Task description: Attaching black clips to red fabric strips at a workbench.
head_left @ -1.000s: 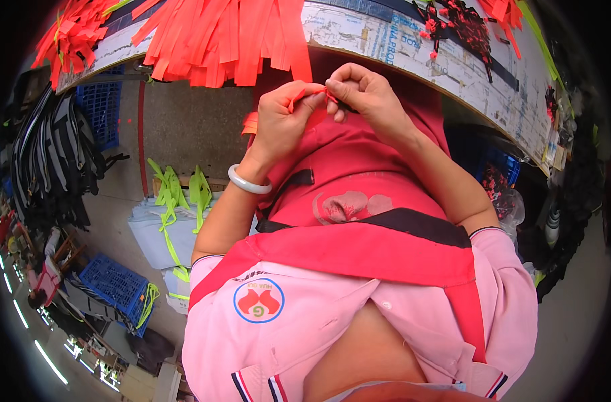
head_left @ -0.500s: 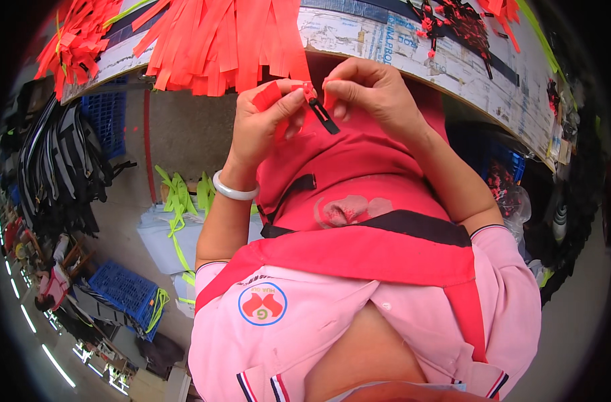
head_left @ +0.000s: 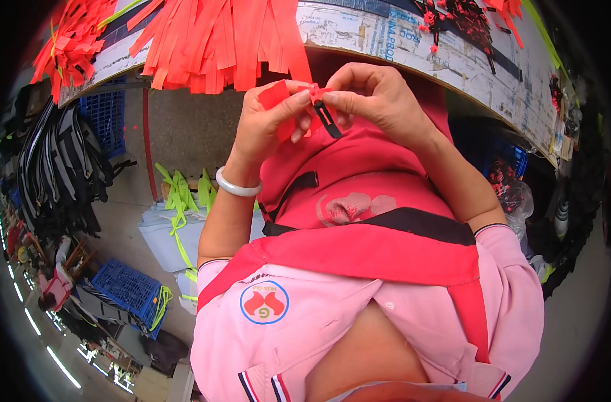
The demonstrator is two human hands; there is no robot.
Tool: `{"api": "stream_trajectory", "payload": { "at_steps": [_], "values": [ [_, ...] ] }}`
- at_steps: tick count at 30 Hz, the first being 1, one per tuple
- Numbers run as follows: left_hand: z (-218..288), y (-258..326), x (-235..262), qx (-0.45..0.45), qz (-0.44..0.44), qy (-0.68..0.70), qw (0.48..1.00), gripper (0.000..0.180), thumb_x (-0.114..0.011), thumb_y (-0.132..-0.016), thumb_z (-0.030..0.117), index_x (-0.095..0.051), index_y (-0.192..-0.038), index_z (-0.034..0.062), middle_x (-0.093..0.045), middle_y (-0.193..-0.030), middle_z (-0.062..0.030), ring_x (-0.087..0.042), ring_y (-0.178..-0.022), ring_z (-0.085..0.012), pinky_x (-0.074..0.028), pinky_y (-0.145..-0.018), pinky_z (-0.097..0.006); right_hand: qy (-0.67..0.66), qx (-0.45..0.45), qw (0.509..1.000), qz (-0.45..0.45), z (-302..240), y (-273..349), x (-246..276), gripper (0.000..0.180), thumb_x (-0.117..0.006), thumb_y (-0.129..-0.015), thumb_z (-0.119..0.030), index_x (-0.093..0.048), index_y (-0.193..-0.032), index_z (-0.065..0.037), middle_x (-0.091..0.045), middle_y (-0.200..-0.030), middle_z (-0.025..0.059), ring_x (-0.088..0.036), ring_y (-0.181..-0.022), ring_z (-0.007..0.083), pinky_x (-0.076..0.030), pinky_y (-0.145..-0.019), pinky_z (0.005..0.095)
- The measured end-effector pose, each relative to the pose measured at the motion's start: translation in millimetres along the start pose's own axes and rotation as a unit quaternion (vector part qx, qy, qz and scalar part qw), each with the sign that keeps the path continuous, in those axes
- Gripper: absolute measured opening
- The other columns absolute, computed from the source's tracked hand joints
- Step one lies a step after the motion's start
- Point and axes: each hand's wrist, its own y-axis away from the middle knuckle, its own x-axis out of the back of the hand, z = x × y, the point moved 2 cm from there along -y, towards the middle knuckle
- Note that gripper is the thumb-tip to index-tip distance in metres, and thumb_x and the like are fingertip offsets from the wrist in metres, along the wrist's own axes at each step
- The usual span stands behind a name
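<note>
In front of the red apron (head_left: 359,154), my left hand (head_left: 273,119) is closed, thumb against fingers, on a flat red fabric strip (head_left: 272,96). At its fingertips is a small black slotted piece (head_left: 327,120) with a red top, tilted down to the right; it looks like a zipper pull. My right hand (head_left: 384,100) pinches the red material at the top of that piece, its fingertips close beside my left thumb. Just beyond my left hand, a bunch of long red strips (head_left: 218,43) hangs over the table edge.
The table (head_left: 346,33) curves across the far side, with small black-and-red pieces (head_left: 466,27) at right. Another red strip bundle (head_left: 71,40) lies far left. Black straps (head_left: 57,167) hang at left, above blue crates (head_left: 124,288). A co-worker (head_left: 56,288) is at lower left.
My right hand has moved slightly left, its fingertips now meeting the red top of the black slotted piece. My left hand keeps its hold.
</note>
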Motion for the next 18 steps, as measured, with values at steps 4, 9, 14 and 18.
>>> {"api": "stream_trajectory", "payload": {
  "at_steps": [4, 9, 14, 18],
  "values": [
    [0, -1, 3, -0.001, -0.018, -0.027, 0.999, 0.021, -0.058, -0.093, 0.012, -0.064, -0.103, -0.0046, -0.063, -0.074, -0.0093, -0.057, -0.055, -0.0122, -0.039, -0.042, -0.022, -0.018, 0.0, 1.0, 0.009, 3, -1, 2, 0.018, -0.066, -0.09, -0.015, -0.063, -0.093, 0.003, -0.064, -0.074, 0.0057, -0.06, -0.061, 0.0089, -0.05, -0.057, 0.0215],
    [3, 0, -2, 0.001, -0.025, -0.021, 0.999, 0.02, -0.059, -0.093, 0.013, -0.065, -0.102, -0.0042, -0.063, -0.074, -0.0068, -0.056, -0.054, -0.0097, -0.04, -0.042, -0.02, -0.024, -0.022, 0.999, -0.003, 1, -1, 1, 0.013, -0.064, -0.09, -0.011, -0.062, -0.094, 0.001, -0.061, -0.077, 0.0024, -0.058, -0.063, 0.0076, -0.05, -0.058, 0.0219],
    [3, 2, -5, -0.023, -0.008, -0.086, 0.996, 0.017, -0.062, -0.092, 0.011, -0.067, -0.101, -0.002, -0.064, -0.076, -0.0029, -0.057, -0.058, -0.006, -0.042, -0.047, -0.018, 0.006, 0.09, 0.994, 0.066, 9, -1, -1, 0.016, -0.065, -0.09, -0.012, -0.064, -0.097, 0.003, -0.065, -0.081, 0.0036, -0.06, -0.071, 0.0073, -0.051, -0.065, 0.0213],
    [-1, 8, -12, -0.068, 0.023, -0.144, 0.987, 0.012, -0.066, -0.088, 0.005, -0.067, -0.099, -0.0008, -0.065, -0.078, -0.0015, -0.057, -0.067, -0.0051, -0.045, -0.059, -0.019, 0.087, 0.118, 0.988, 0.053, 11, 0, 0, 0.018, -0.065, -0.091, -0.013, -0.064, -0.1, 0.002, -0.064, -0.083, 0.0021, -0.059, -0.074, 0.0066, -0.05, -0.07, 0.0208]
  ]
}}
